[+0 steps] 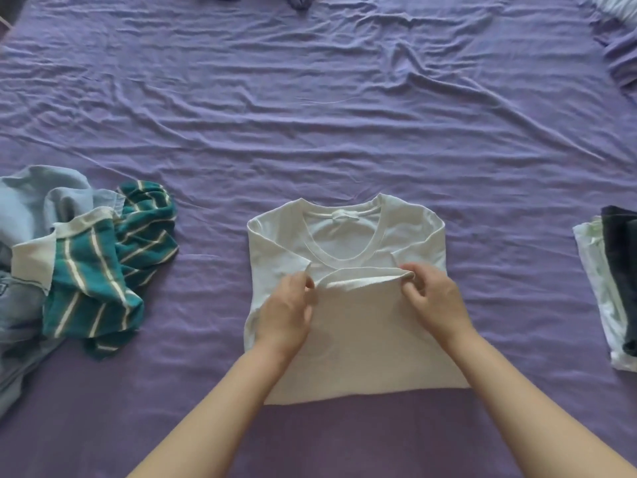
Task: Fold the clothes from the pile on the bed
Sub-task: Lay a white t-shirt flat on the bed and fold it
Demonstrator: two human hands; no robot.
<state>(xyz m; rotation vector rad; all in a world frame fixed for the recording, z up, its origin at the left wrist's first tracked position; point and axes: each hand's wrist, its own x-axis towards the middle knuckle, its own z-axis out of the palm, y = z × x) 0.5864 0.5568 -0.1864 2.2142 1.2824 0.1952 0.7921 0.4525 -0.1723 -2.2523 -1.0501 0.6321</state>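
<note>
On the bed (344, 115), a purple sheet covers everything, and it is full of wrinkles. The sheet fills almost the whole view, so very little of the room shows. A dark strip sits at the far left corner.

A white shirt (344, 236) lies in the middle, near the person. Its neck hole points away, toward the far side of the bed. The sides are tucked in, so it looks like a neat block. The bottom part is folded up over the rest.

The left hand (287, 312) pinches the left end of the folded-up edge. The right hand (432, 294) pinches the right end of that edge. Both hands hold it just below the neck hole. The hands are apart, with the edge stretched between them.

To the left sits the pile (69, 263). It has a green striped top and some pale blue clothes, all crumpled together.

At the right edge of the view lies a stack (610, 288) of folded clothes, white and dark.

At the far right corner, the sheet is bunched up, and a bit of striped cloth (617, 6) peeks in.
</note>
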